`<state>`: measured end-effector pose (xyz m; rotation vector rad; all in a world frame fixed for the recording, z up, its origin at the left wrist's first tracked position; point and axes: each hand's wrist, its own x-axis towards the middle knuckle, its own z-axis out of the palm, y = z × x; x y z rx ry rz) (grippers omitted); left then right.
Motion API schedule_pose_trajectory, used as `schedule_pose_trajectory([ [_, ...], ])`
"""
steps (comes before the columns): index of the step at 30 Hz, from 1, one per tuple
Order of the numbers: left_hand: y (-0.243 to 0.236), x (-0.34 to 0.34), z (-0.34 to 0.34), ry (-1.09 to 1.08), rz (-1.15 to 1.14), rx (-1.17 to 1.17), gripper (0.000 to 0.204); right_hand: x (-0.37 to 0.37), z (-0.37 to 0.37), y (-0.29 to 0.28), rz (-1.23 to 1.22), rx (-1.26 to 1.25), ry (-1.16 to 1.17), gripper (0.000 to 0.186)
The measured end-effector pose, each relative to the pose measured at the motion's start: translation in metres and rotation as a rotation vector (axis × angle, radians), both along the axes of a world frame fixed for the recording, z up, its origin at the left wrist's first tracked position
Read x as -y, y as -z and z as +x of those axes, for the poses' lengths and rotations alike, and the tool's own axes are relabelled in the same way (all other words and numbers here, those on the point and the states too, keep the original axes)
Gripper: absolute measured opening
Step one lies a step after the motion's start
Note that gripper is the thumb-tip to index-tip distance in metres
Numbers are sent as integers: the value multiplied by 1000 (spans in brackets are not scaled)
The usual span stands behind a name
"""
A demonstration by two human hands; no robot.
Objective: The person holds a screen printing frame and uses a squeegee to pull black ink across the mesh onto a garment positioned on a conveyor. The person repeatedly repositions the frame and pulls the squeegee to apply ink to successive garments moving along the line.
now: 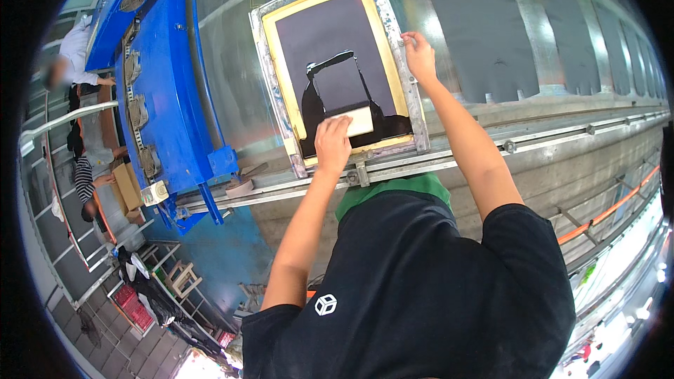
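Where the left hand works: it is closed on the left end of a pale scraper, which lies crosswise over the near part of the grey screen.

Scraper: gripped from one end only — its right end has no hand on it. Pressure is probably best spread so that both ends bear equally, at one steady tilt. The direction of the stroke cannot be told from this view.

Ink: glossy black, lying to the left, right and near side of a duller rectangle, with a thin ridge along the far edge. An unbroken pass should leave a more even film than short dabs.

Yellow border: ink lies close to it at the near right; turning the scraper inward there would help avoid spills.

Right hand: at the right side of the frame, in its far half. Whether it pinches or merely touches the edge cannot be told; a light, steady hold would guard against shifting.

Metal rail: runs along the near side of the frame — a useful guide for squareness.

Dark sheets: in a row to the right, best spared drips.
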<state>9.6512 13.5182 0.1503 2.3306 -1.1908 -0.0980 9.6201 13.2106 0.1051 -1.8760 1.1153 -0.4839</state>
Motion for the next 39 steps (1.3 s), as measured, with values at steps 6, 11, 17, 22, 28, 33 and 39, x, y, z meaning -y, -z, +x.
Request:
schedule_pose_trajectory([
  [6,-2,-8,-18,-3,8,4,47,10,1,17,26,-7,-9,23],
  [11,-2,-16,-25,-17,-1,41,53,-2,12,-11,117,-271,-8,25],
  [17,-21,-31,-20,-243,-132,-113,30,-13,3,-11,109,-47,78,20],
  [22,-3,-68,0,-546,-210,-318,29,-9,2,-11,102,46,98,20],
  [28,15,-88,23,-881,-278,-305,52,-13,-7,-29,115,131,57,19],
  [33,18,-73,36,-1055,-360,-581,64,-10,-11,-33,110,174,68,21],
  [39,10,-83,45,-1096,-271,-781,68,-14,-13,-39,198,183,48,24],
])
